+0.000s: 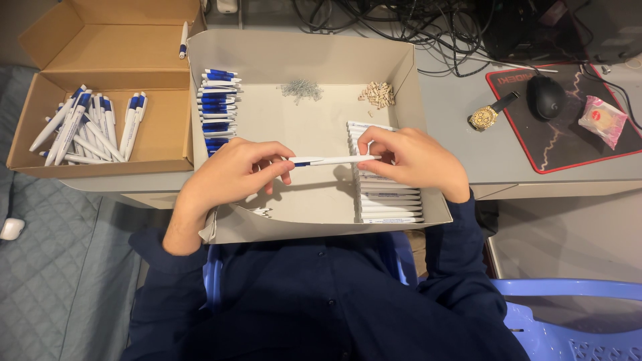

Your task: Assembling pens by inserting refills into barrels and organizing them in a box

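Both hands hold one pen level above the middle of an open grey tray that sits on the desk in front of the person. The left hand pinches the blue-banded end between thumb and fingertips; the right hand pinches the white barrel end the same way, fingers curled over it. The pen's long axis runs left to right, nearly parallel to the near edge of the tray, the blue end pointing left and the plain white end right. Judging by the grip, the two halves are being pressed or twisted together, and that would go best with both pinches kept close to the joint, the halves held in one straight line, and the push along the axis, not across it, so nothing bends or slips. In the tray, a row of blue parts stands along the left wall, white barrels are stacked on the right, and two small heaps lie at the far side: springs and tan tips. To the left a brown box holds finished pens. On the right of the desk lie a gold watch and a mouse on a mat.
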